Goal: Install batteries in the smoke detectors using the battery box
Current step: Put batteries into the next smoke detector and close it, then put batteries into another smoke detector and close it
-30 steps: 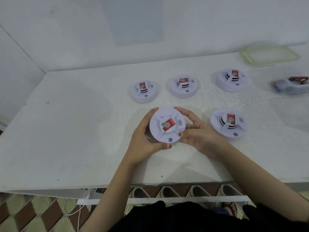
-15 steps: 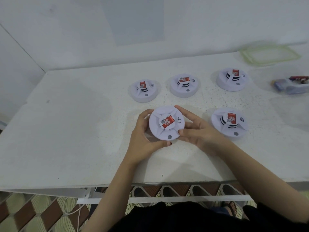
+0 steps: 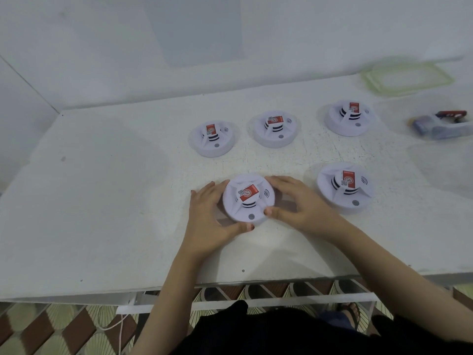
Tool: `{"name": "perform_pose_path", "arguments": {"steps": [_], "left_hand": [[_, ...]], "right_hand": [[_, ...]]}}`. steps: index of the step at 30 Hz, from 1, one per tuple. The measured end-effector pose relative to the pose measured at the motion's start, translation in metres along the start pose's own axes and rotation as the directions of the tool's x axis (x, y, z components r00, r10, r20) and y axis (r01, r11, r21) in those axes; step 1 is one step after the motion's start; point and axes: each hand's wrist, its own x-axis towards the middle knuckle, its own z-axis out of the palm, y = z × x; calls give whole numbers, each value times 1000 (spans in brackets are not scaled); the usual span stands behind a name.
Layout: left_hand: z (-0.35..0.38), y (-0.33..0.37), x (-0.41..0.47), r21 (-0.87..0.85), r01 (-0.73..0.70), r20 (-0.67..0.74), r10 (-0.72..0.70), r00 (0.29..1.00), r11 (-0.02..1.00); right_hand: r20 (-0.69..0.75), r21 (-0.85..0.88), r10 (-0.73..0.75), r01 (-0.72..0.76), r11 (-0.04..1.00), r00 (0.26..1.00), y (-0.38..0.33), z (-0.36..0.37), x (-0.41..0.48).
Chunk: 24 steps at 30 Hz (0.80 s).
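White worktable against a pale wall
The table (image 3: 102,201) is scuffed and speckled; beneath its front edge show brown-and-cream patterned floor tiles (image 3: 38,329) and a white cable (image 3: 112,326).

No words or numbers are legible: the nearest round white plastic smoke detector (image 3: 247,211) bears a red sticker (image 3: 250,192) with a white ring emblem and a small black code patch, beside a black curved-wave sign (image 3: 266,193), and the four other white detectors (image 3: 212,148) (image 3: 275,139) (image 3: 349,128) (image 3: 344,201) carry like stickers.
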Motion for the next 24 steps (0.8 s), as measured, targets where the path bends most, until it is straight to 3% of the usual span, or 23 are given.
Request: {"name": "perform_pose_path", "arguments": {"steps": [4, 7, 10, 12, 15, 18, 20, 24], "left_hand": [[-3, 12, -1, -12, 80, 32, -80, 996, 997], [-3, 26, -1, -128, 167, -56, -176, 983, 977], [2, 46, 9, -131, 111, -221, -138, 965, 985], [9, 66, 21, -169, 53, -257, -96, 962, 984], [26, 91, 44, -163, -57, -204, 23, 979, 985], [48, 106, 65, -124, -118, -102, 105, 989, 985], [61, 110, 76, -113, -71, -12, 70, 997, 991], [79, 108, 89, 9, 90, 141, -91, 986, 996]], "right_hand": [[-48, -36, 35, -37, 999, 998, 3, 6, -5], [-136, 38, 29, -24, 999, 990, 1, 4, -7], [-245, 110, 4, 24, 994, 970, -2, -15, -8], [-314, 98, 3, 30, 995, 950, -2, -37, -4], [-423, 29, -16, 31, 999, 906, 9, -74, 10], [-503, -125, 14, -89, 988, 864, 35, -108, 34], [-523, -269, 42, -213, 939, 851, 55, -127, 51], [-487, -375, 275, -483, 791, 829, 78, -150, 65]]}}
